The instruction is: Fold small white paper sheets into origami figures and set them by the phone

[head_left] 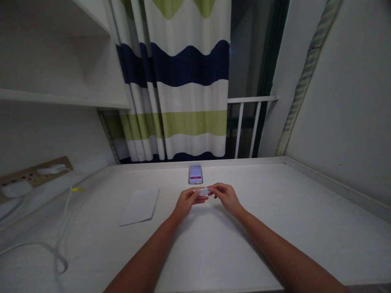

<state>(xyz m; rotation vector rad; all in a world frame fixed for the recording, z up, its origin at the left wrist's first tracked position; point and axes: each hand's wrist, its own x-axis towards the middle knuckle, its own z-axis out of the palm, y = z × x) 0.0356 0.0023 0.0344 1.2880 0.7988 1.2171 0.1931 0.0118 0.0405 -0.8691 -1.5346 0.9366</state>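
Between my two hands, above the white desk (195, 252), is a small folded piece of white paper (204, 191). My left hand (188, 200) grips its left part, with the thumb on top and the fingers beneath. At its right end, my right hand (225, 197) pinches the paper between thumb and fingertips. Just beyond my hands lies a phone (195, 175) with its screen lit. To the left, a few white sheets of paper (140, 206) rest flat on the desk, apart from my hands.
A power strip (36, 176) with white plugs is on the left wall, and a white cable (64, 215) trails down over the desk. Shelves (64, 97) overhang the left side. Behind the desk's back edge hang a striped curtain (192, 95) and a white railing (253, 99).
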